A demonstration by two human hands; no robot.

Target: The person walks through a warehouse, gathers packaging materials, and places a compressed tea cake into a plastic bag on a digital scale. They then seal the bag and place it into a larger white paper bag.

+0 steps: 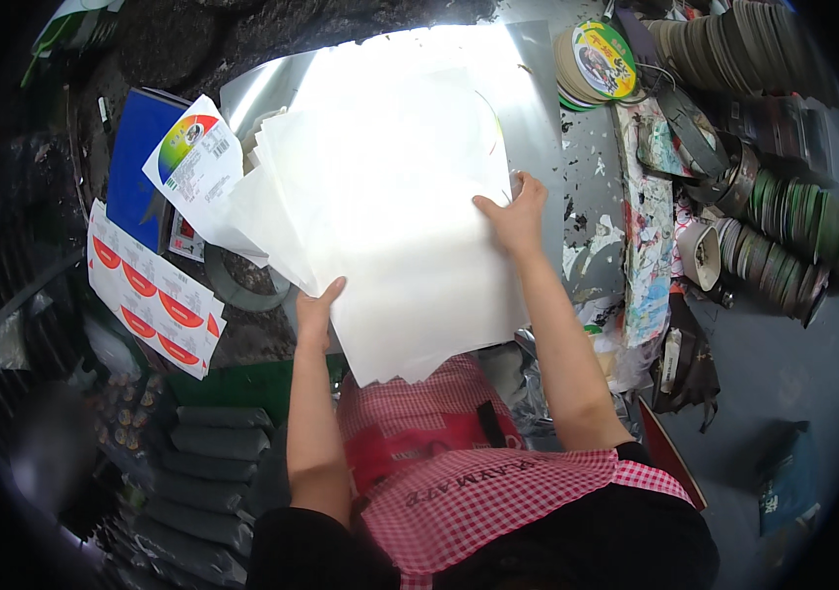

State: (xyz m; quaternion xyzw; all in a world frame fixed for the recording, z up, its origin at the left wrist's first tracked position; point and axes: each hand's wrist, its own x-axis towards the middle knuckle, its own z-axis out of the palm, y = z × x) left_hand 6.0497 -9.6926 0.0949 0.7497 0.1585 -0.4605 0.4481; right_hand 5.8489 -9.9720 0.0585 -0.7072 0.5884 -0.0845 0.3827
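Observation:
Before me lies a stack of large white paper sheets [405, 221], its edges fanned at the left and along the near side. My left hand [318, 313] grips the stack's left edge, thumb on top. At the right edge, my right hand [515, 214] has its thumb on the top sheet and its fingers over the side. Strong light washes out the far part of the paper. Under the stack is a shiny metal sheet [537, 96]. A printed label sheet [194, 155] with a coloured arc sticks out beyond the stack on the left.
On the left are a blue folder [128, 177], sheets with red half-round prints [154, 295] and a grey ring [242, 284]. Stacks of round labels [600, 63] and green-edged discs [803, 214] stand at right, near a paint-stained board [647, 221]. Grey wrapped bundles [205, 472] lie lower left.

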